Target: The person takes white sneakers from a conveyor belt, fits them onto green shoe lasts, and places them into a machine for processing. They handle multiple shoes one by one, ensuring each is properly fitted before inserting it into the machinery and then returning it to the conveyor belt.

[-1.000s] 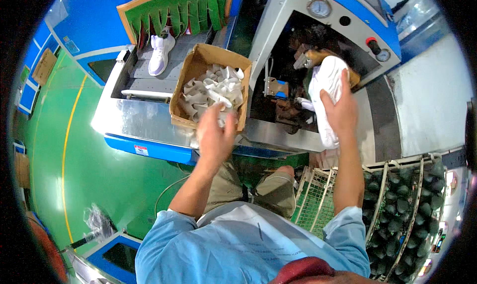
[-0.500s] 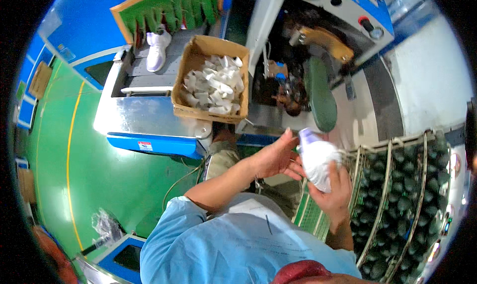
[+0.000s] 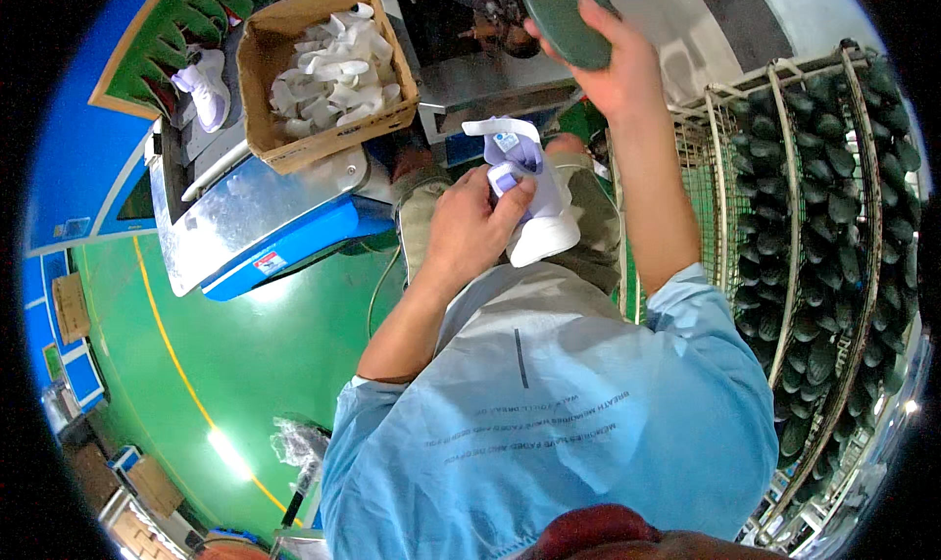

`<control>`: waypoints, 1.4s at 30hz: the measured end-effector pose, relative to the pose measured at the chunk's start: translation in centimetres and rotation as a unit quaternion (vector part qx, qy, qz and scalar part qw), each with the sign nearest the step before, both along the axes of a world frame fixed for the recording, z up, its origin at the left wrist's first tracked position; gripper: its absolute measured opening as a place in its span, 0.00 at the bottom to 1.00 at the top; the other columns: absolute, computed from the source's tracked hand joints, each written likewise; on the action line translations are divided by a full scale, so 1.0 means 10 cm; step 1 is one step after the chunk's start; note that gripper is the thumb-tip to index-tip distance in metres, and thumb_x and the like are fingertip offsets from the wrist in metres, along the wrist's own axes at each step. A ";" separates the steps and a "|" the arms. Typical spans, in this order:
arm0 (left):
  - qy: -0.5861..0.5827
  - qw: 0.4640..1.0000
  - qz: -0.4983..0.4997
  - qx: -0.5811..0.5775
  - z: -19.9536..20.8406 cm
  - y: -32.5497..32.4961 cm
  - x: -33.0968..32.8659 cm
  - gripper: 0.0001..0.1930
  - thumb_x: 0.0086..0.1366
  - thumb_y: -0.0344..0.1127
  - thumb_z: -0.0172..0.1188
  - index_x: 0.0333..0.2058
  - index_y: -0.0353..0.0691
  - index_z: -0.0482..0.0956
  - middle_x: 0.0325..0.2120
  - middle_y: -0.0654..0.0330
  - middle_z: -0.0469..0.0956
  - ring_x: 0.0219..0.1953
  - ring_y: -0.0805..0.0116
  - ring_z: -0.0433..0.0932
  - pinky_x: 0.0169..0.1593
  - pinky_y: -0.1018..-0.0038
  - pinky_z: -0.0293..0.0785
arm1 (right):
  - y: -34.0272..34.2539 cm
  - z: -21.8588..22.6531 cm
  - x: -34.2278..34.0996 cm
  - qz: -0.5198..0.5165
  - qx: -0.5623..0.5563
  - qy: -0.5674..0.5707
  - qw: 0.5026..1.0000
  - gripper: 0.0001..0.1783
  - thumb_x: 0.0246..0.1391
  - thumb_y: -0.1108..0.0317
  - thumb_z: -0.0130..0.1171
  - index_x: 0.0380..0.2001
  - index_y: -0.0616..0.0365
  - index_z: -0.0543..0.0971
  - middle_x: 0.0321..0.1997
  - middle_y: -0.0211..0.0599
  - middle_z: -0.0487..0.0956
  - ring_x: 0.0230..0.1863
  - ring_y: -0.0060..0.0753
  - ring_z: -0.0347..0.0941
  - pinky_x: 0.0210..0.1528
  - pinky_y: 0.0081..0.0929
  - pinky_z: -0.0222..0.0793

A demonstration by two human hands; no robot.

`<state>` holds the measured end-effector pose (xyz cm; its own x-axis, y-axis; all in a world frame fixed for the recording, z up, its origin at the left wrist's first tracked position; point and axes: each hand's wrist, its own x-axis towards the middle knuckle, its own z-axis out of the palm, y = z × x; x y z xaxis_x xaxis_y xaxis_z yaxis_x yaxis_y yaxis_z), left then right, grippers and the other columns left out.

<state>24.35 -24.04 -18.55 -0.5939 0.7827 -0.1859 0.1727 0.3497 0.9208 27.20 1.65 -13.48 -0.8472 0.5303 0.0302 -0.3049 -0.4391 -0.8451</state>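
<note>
My left hand (image 3: 472, 229) grips a white and lavender shoe upper (image 3: 551, 205) in front of my lap, thumb pressed on its tongue. The white toe points toward me. A curved white strip (image 3: 500, 127) stands at the upper's heel end; I cannot tell whether it is fixed there. Higher up on the right, my right hand (image 3: 622, 70) is closed around the near end of a long, rounded, dark green piece (image 3: 567, 16), shaped like a shoe last. The frame does not show whether this piece is attached to the machine.
A cardboard box (image 3: 257, 95) of curved white pieces (image 3: 338, 75) rests on the metal machine table (image 3: 265, 202). Beyond it, another white and lavender shoe (image 3: 204, 92) stands by green curtain strips (image 3: 201, 16). On my right is a wire rack (image 3: 774, 217) full of dark, last-shaped pieces (image 3: 814, 237).
My right hand has let go of the shoe upper and moved up to the green piece. My left hand now grips the upper, which has moved left and turned toe toward me. The view has shifted.
</note>
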 end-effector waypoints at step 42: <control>0.134 0.847 0.515 -0.002 0.21 -2.30 -1.95 0.21 0.66 0.34 0.62 0.54 0.27 0.75 0.45 0.52 0.82 0.45 0.61 0.81 0.51 0.72 0.74 | 1.11 -2.67 1.83 -0.270 0.018 -0.389 0.880 0.24 0.65 0.55 0.58 0.54 0.65 0.78 0.44 0.47 0.84 0.43 0.38 0.82 0.46 0.33 0.78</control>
